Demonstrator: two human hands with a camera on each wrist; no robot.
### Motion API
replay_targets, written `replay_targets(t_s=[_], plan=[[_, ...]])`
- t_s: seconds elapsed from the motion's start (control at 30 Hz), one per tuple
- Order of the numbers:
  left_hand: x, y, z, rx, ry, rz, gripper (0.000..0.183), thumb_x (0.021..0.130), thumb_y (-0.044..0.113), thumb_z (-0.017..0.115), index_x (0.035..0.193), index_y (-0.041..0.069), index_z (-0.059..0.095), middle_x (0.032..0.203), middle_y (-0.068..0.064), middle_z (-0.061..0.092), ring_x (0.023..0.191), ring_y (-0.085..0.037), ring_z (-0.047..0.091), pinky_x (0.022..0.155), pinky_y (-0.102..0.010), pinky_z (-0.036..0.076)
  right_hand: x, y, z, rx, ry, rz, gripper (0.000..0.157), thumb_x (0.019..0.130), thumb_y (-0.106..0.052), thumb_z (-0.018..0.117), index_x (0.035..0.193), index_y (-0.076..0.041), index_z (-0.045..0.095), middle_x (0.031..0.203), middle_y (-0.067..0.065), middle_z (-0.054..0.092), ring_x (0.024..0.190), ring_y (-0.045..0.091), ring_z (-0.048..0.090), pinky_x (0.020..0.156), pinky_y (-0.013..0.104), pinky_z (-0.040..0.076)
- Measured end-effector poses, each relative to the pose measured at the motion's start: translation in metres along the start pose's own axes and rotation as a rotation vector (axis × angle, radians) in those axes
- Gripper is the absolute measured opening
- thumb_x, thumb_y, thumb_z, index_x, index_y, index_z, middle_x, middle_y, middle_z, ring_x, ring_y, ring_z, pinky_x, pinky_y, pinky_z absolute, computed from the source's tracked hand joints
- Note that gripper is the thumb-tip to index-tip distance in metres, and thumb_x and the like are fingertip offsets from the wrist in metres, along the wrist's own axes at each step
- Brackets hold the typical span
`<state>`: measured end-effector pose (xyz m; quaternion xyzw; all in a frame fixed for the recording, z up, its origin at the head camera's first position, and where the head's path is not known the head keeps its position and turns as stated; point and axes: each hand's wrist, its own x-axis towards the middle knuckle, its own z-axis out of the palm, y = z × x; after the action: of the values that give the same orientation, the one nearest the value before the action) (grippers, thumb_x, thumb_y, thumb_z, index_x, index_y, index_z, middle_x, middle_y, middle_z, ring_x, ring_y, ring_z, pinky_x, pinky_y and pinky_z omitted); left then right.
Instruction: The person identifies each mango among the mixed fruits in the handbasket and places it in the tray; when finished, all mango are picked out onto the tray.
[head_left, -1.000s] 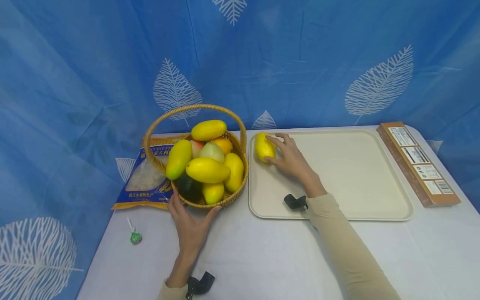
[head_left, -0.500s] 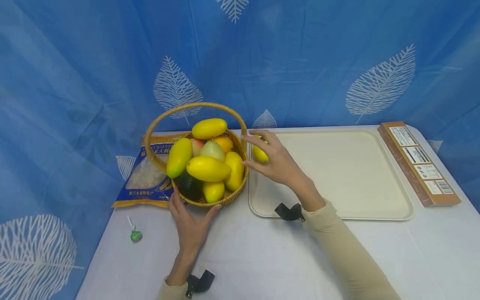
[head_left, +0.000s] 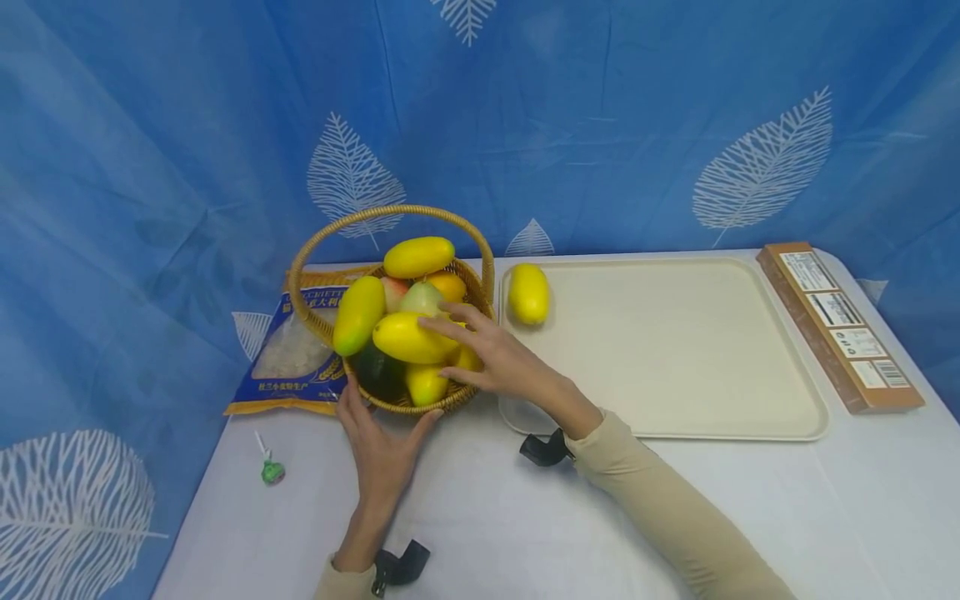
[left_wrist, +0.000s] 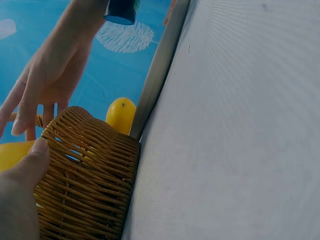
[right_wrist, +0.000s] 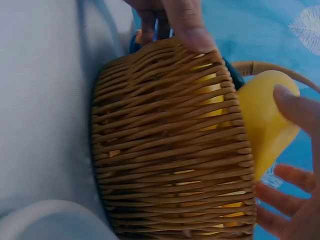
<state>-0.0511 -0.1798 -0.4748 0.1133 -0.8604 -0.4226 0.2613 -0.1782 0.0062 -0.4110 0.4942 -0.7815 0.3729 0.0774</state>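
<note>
In the head view a wicker basket (head_left: 450, 404) holds several yellow mangoes, a pale green pear (head_left: 422, 298), a dark green avocado (head_left: 377, 373) and other fruit. My left hand (head_left: 384, 454) holds the basket's near side, its thumb at the rim in the left wrist view. My right hand (head_left: 498, 358) reaches over the basket with fingers and thumb spread about the front mango (head_left: 401, 335). In the right wrist view the thumb overlaps a mango (right_wrist: 262, 115), while the other fingers stand apart below. Another mango (head_left: 529, 294) lies at the left end of the beige tray (head_left: 675, 350).
A blue pasta bag (head_left: 288, 367) lies behind and left of the basket. Nearer the table's left edge is a green lollipop (head_left: 272, 472). A long brown box (head_left: 840, 329) stands right of the tray, and a blue leaf-patterned curtain (head_left: 600, 125) hangs behind.
My right hand has let go of the mango on the tray and moved left over the basket. My left hand stays at the basket.
</note>
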Motion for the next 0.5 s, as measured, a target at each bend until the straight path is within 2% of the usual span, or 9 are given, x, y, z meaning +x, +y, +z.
replay_targets(t_s=[0.23, 0.37, 0.5], plan=[[0.0007, -0.0001, 0.0000, -0.002, 0.006, 0.010, 0.126, 0.065, 0.034, 0.092, 0.158, 0.013, 0.011, 0.153, -0.021, 0.020, 0.139, -0.035, 0.029, 0.112, -0.062, 0.030, -0.0001, -0.0021, 0.0065, 0.039, -0.093, -0.081, 0.053, 0.094, -0.029, 0.067, 0.143, -0.022, 0.050, 0.159, 0.019, 0.022, 0.142, 0.032, 0.035, 0.106, 0.043, 0.047], [0.0012, -0.0006, 0.0003, -0.007, 0.006, 0.010, 0.126, 0.065, 0.033, 0.093, 0.158, 0.014, 0.011, 0.153, -0.021, 0.020, 0.139, -0.035, 0.029, 0.112, -0.063, 0.029, -0.0004, -0.0007, 0.0086, 0.009, -0.106, -0.091, 0.050, 0.094, -0.029, 0.066, 0.142, -0.023, 0.053, 0.160, 0.020, 0.020, 0.143, 0.032, 0.033, 0.109, 0.042, 0.044], [0.0013, -0.0007, 0.0008, -0.005, 0.001, 0.004, 0.126, 0.065, 0.034, 0.092, 0.158, 0.015, 0.011, 0.153, -0.020, 0.020, 0.139, -0.034, 0.028, 0.113, -0.062, 0.029, -0.0017, 0.0022, 0.0088, 0.010, -0.090, -0.067, 0.050, 0.094, -0.025, 0.067, 0.142, -0.023, 0.054, 0.160, 0.018, 0.021, 0.145, 0.030, 0.029, 0.114, 0.044, 0.038]])
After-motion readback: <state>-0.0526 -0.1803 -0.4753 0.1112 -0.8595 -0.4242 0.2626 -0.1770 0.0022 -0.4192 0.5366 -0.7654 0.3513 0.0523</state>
